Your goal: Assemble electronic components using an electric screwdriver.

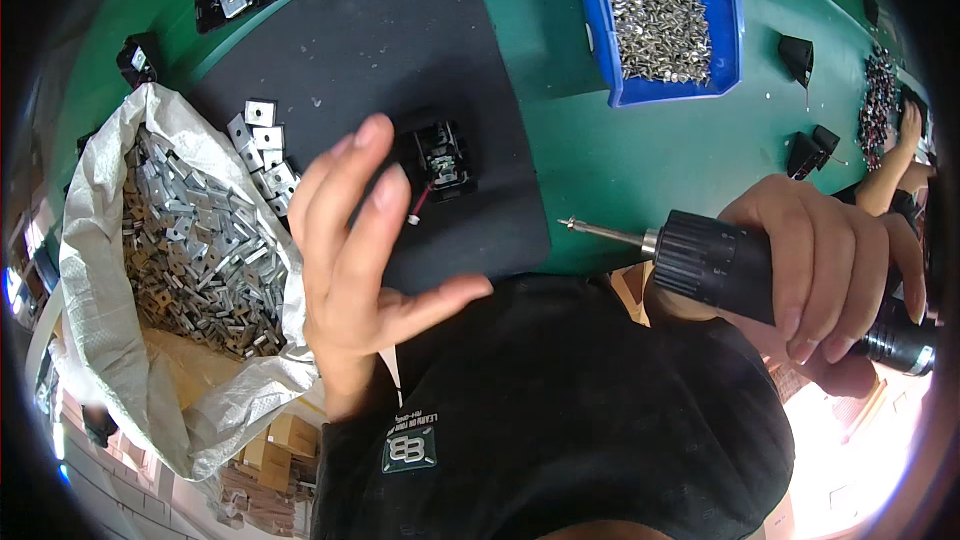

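My right hand (835, 270) is wrapped round a black electric screwdriver (710, 262), held level over the table's near edge with its bit pointing left. What looks like a small screw sits at the bit's tip. My left hand (350, 250) hovers with fingers spread and nothing in it. Just beyond its fingertips, a small black housing (440, 158) with metal parts inside lies on the dark mat (420, 30). A red wire with a white connector (413, 220) runs out of the housing toward me.
A white woven sack (100, 270) of metal plates stands at left; several loose square plates (262, 145) lie beside it. A blue bin (735, 20) of screws is at the back. Black housings (797, 58) lie on the green table. Another person's arm (890, 175) reaches in at right.
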{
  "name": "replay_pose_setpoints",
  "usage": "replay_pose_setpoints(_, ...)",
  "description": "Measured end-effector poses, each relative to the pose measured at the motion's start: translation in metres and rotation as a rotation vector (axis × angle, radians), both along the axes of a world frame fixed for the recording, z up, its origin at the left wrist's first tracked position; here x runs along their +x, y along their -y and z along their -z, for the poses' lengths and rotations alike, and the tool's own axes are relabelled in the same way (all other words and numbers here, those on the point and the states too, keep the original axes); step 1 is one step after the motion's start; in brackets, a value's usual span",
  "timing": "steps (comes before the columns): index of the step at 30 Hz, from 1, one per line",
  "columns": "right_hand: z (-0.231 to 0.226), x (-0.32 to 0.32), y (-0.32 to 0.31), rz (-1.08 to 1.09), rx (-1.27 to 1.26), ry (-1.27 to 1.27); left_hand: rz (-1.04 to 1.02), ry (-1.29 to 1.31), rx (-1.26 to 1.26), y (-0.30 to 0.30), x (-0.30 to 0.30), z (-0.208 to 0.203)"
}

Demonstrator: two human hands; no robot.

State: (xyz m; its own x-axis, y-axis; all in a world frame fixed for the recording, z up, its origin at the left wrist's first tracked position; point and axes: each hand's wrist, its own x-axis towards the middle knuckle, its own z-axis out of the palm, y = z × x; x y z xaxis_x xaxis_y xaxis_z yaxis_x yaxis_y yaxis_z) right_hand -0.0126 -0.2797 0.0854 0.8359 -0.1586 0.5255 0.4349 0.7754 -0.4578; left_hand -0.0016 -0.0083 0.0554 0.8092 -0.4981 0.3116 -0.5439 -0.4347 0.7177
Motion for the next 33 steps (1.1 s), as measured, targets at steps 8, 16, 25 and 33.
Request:
replay_pose_setpoints(8, 0.001, 0.0, -0.015, 0.034, 0.008, -0.201, -0.101, -0.129, 0.279, 0.008, 0.004, 0.031)
replay_pose_setpoints(16, 0.004, -0.007, -0.017, 0.143, 0.103, -0.265, -0.238, -0.231, 0.382, 0.009, 0.028, 0.002)
replay_pose_setpoints(25, 0.005, -0.004, -0.006, 0.082, 0.05, -0.273, -0.614, -0.07, 0.606, -0.044, 0.045, 0.011)
replay_pose_setpoints(33, 0.01, -0.006, -0.008, 0.051, -0.062, -0.199, -0.606, -0.131, 0.549, -0.03, 0.044, 0.018)
